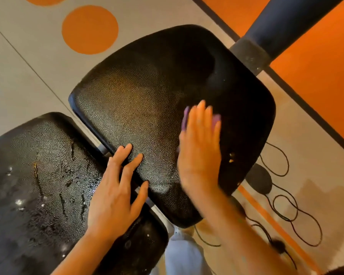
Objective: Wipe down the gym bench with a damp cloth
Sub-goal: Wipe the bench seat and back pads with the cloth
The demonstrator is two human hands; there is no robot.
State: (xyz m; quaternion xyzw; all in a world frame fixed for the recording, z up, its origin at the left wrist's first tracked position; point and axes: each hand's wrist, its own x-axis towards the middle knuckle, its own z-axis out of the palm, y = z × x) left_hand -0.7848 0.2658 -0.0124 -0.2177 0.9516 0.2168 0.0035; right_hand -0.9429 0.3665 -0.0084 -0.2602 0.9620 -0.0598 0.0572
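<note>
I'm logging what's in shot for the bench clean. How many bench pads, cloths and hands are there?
Bench pads: 2, the seat pad and the cracked pad
Purple cloth: 1
Hands: 2, left hand and right hand
Total: 5

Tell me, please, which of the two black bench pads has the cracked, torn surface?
The lower-left pad: its cover shows cracks and tears, while the larger pad is mostly intact.
</note>
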